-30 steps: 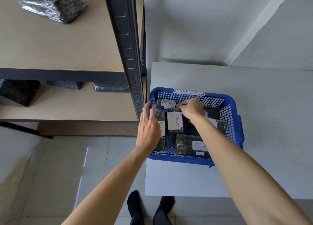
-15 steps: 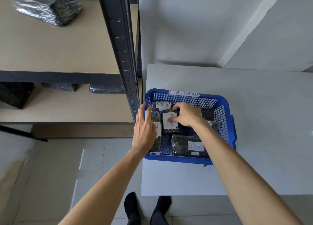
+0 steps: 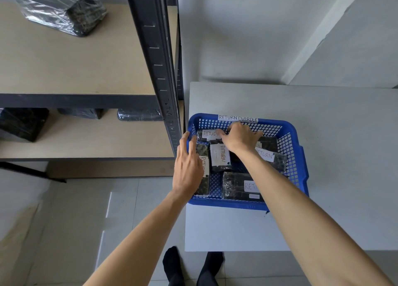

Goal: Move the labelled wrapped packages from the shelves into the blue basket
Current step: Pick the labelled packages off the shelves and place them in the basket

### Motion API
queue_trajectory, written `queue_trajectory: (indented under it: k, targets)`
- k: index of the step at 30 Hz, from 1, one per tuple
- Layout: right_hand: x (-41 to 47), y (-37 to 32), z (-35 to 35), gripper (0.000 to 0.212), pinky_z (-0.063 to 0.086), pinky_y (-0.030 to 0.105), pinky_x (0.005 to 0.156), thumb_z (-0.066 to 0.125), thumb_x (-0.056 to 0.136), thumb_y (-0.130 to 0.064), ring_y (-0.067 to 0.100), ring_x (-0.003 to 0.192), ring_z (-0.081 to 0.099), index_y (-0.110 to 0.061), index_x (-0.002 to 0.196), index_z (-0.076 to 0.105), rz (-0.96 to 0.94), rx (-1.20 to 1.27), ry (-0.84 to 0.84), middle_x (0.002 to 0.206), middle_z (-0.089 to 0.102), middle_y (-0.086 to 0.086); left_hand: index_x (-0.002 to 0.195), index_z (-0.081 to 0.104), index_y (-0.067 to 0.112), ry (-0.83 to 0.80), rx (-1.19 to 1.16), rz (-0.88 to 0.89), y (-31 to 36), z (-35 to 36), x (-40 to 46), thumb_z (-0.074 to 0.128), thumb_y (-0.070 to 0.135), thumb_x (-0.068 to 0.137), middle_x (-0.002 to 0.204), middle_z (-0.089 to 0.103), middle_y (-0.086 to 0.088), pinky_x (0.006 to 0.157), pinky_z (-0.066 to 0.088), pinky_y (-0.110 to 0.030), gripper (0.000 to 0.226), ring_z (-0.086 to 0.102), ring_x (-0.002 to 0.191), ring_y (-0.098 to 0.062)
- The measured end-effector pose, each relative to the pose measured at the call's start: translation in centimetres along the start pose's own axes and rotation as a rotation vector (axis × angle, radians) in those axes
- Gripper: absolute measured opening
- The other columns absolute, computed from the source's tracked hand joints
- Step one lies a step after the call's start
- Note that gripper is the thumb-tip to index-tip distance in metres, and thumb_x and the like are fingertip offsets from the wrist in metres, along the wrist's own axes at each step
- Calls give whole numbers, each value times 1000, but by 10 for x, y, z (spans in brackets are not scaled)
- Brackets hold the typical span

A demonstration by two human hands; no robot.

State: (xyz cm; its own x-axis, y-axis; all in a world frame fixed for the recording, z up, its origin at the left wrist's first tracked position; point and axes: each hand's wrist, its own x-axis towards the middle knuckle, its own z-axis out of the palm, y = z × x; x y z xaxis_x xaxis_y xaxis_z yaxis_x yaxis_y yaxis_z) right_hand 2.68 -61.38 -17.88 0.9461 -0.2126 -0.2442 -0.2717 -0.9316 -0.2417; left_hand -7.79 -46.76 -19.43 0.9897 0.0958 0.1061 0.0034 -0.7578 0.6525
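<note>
head | blue basket (image 3: 299, 156): labelled packages (image 3: 220, 155) | left hand (image 3: 188, 167) fingers straight | right hand (image 3: 239, 138) fingers unclear

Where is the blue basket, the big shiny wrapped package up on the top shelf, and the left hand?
blue basket (image 3: 298, 156): head view, on its right wall.
wrapped package (image 3: 58, 10): head view, on its shiny top.
left hand (image 3: 188, 167): head view, on its back.
</note>
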Motion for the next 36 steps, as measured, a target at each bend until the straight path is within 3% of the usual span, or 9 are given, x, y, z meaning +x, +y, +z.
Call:
queue_trajectory:
  k: [5, 10, 15, 18, 21, 23, 28, 31, 36]
  targets:
    - [9, -2, 7, 53, 21, 55, 110, 60, 87, -67, 14, 62, 49, -16, 90, 75, 139, 163, -73, 64, 62, -5, 141, 36, 10, -1, -2, -2, -2, 1, 1, 41, -4, 88, 155, 24, -9, 96, 51, -43, 55, 40, 133, -28]
    - [16, 5, 5, 48, 14, 62, 115, 62, 88, -62, 10, 58, 46, -16, 90, 77, 163, 185, -92, 67, 67, -3, 141, 36, 10, -1, 0, -15, -1, 2, 1, 42, -5, 88, 155, 23, -10, 101, 48, -43, 55, 38, 134, -28]
    - [14, 1, 10, 47, 25, 52, 107, 65, 87, -62, 12, 59, 46, -16, 82, 75, 158, 179, -77, 63, 62, -5, 142, 36, 10, -1, 0, -6, -1, 1, 1, 42, -5, 88, 155, 23, -9, 99, 49, -41, 56, 38, 134, -28]
    - [9, 5, 12, 39, 21, 53, 107, 67, 87, -57, 14, 66, 54, -22, 69, 68, 76, 307, 11, 63, 63, -7, 141, 36, 10, -1, 0, -1, -1, 1, 1, 42, -5, 87, 155, 24, -9, 99, 49, -41, 56, 38, 133, -28]
    - [0, 11, 14, 28, 21, 39, 90, 70, 87, -53, 12, 72, 53, -25, 84, 74, -72, 417, 196, 77, 69, -14, 141, 37, 9, 1, 14, -6, -1, 1, 2, 44, -4, 88, 154, 25, -11, 99, 49, -40, 55, 39, 132, -28]
    - [-4, 13, 14, 29, 18, 36, 83, 69, 87, -53, 11, 69, 53, -25, 83, 73, -121, 421, 288, 75, 67, -15, 142, 36, 8, -2, 17, -4, -2, 1, 1, 44, -4, 89, 154, 25, -12, 101, 47, -41, 55, 39, 131, -28]
    - [-2, 11, 15, 33, 23, 55, 106, 68, 89, -51, 16, 68, 55, -23, 73, 71, -17, 380, 215, 61, 60, -11, 141, 37, 7, -5, 16, 2, -1, 1, 0, 43, -5, 88, 154, 25, -12, 100, 48, -41, 54, 39, 131, -29]
    - [2, 5, 18, 35, 23, 59, 111, 69, 90, -50, 14, 64, 53, -20, 71, 71, 29, 322, 194, 59, 60, -9, 140, 37, 8, -6, 17, 5, -1, 1, 0, 43, -6, 88, 154, 25, -12, 98, 49, -43, 54, 39, 132, -29]
    - [-1, 5, 21, 32, 31, 48, 102, 70, 88, -52, 19, 74, 63, -23, 74, 72, 62, 373, 186, 62, 61, -11, 140, 36, 10, -9, 19, 3, -3, 2, 0, 42, -4, 88, 155, 24, -9, 95, 51, -44, 55, 40, 131, -28]
